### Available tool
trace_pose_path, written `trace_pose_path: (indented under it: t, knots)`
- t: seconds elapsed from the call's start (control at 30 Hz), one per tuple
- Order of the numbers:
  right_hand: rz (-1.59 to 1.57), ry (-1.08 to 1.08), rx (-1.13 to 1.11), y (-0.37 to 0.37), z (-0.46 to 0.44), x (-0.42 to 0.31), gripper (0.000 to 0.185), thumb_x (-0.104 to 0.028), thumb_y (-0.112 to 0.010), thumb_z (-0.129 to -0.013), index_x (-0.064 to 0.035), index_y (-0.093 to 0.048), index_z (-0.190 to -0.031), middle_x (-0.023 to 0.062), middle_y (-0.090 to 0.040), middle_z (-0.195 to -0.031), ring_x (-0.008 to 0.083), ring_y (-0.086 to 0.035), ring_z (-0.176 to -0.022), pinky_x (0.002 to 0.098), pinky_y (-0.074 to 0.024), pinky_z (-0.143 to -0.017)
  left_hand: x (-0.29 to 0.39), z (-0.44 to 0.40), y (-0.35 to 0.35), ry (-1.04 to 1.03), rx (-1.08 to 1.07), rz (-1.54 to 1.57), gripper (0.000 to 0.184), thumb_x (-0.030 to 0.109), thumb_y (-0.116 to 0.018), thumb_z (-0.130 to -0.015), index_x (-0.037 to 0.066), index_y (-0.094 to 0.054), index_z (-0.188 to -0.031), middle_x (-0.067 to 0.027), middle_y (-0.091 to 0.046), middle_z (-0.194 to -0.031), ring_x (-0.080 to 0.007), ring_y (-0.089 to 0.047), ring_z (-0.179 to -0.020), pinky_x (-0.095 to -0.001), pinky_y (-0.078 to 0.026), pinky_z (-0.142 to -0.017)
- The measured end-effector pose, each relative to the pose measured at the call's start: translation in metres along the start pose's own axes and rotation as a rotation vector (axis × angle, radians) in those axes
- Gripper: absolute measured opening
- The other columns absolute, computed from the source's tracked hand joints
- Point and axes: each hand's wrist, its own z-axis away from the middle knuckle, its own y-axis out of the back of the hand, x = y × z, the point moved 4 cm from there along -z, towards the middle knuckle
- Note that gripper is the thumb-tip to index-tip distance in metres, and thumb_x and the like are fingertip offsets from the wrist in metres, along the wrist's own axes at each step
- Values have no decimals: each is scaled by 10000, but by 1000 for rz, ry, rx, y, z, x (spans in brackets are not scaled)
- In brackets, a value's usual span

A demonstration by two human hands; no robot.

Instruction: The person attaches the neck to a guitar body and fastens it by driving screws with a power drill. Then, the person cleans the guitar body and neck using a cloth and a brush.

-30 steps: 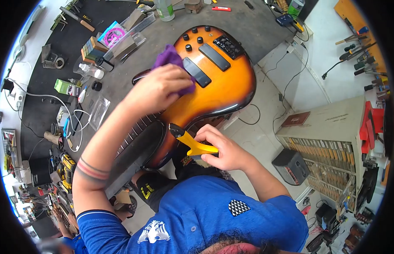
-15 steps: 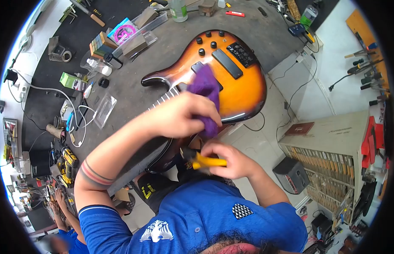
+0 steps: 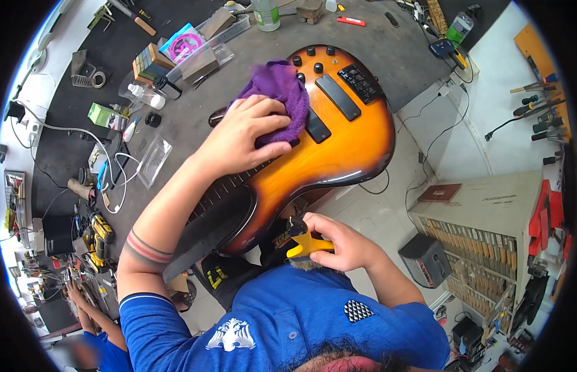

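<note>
A sunburst electric bass guitar (image 3: 356, 133) lies on the dark workbench, its neck running toward the lower left under my left forearm. My left hand (image 3: 245, 133) presses a bunched purple cloth (image 3: 279, 93) onto the body around the neck end, fingers curled over it. The cloth covers part of the upper body and touches one black pickup (image 3: 317, 127). Closer to my body, my right hand (image 3: 341, 242) is closed around a brush with a yellow handle (image 3: 301, 247). Its bristles point down toward my shirt, off the guitar.
Past the bass are a clear bottle (image 3: 265, 15) and a red object (image 3: 351, 21). To the left lie small bottles, boxes and a white cable (image 3: 84, 131). A drawer cabinet (image 3: 480, 204) stands at right. Another person's arm (image 3: 99, 313) shows at lower left.
My left hand has moved up and left with the purple cloth, from over the body's near edge onto the neck end. The brush has turned slightly in my right hand, which stays low.
</note>
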Motion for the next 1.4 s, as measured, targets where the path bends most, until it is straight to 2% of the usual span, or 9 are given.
trace_pose_path:
  t: [0.13,0.33,0.6,0.8,0.97,1.1,1.2,1.33,1.4]
  knots:
    - [0,-11,-4,4,0,-3,417,-22,-726,-840,-27,-553,-1219,137,-591,-1191,339,-619,-1130,406,-492,-1054,-42,-10,4,157,3,-46,454,331,-750,-1011,0,-735,-1322,-168,-681,-1399,-368,-629,-1306,-499,-474,-1134]
    - [19,-27,40,10,-6,3,419,-21,-726,-845,-33,-552,-1226,138,-588,-1199,338,-616,-1134,408,-495,-1059,25,-7,0,-74,-197,46,341,216,-780,-887,-9,-784,-1144,-141,-700,-1181,-340,-648,-1201,-485,-497,-1037]
    - [74,-42,80,9,-1,0,455,-40,-724,-871,-34,-543,-1288,144,-598,-1224,325,-625,-1150,408,-496,-1066,-9,-11,-3,-52,82,-7,248,120,-780,-878,24,-778,-1108,-142,-728,-1121,-371,-674,-1127,-488,-545,-973]
    - [-72,-147,69,1,3,1,486,-38,-699,-890,-52,-533,-1347,120,-618,-1232,273,-640,-1178,411,-490,-1099,27,-14,-20,-291,-85,162,381,207,-820,-913,81,-791,-1271,-87,-711,-1312,-325,-649,-1220,-472,-503,-1046]
    - [-77,-132,89,-3,18,2,499,-52,-686,-895,-68,-512,-1363,107,-606,-1252,251,-623,-1208,409,-479,-1115,-58,-1,-18,154,36,18,407,285,-700,-1057,64,-757,-1395,-154,-586,-1647,-384,-481,-1566,-529,-367,-1308]
    - [-131,-190,79,-10,21,9,517,-60,-688,-901,-60,-521,-1390,118,-613,-1242,260,-629,-1219,412,-476,-1124,23,-1,-32,-98,-133,-76,498,343,-652,-1088,92,-678,-1518,-121,-480,-1745,-354,-374,-1655,-589,-267,-1355]
    - [-113,-188,33,-14,14,7,518,-88,-690,-908,-61,-517,-1396,112,-613,-1250,254,-615,-1233,402,-467,-1130,18,-13,-28,-170,-181,119,494,259,-683,-1067,113,-664,-1538,-111,-538,-1703,-338,-443,-1616,-531,-379,-1316]
    - [-176,-56,148,7,23,-19,512,-126,-696,-924,-49,-504,-1393,103,-607,-1299,239,-597,-1258,408,-461,-1138,-78,-3,-6,202,31,-67,380,186,-702,-1038,78,-759,-1397,-160,-743,-1436,-341,-634,-1450,-481,-448,-1280]
    - [-167,8,296,41,35,-48,505,-152,-702,-935,-44,-498,-1385,101,-601,-1327,228,-590,-1263,407,-460,-1137,-95,13,22,675,-114,-153,361,298,-660,-1084,-3,-797,-1230,-170,-821,-1196,-350,-776,-1138,-453,-586,-990]
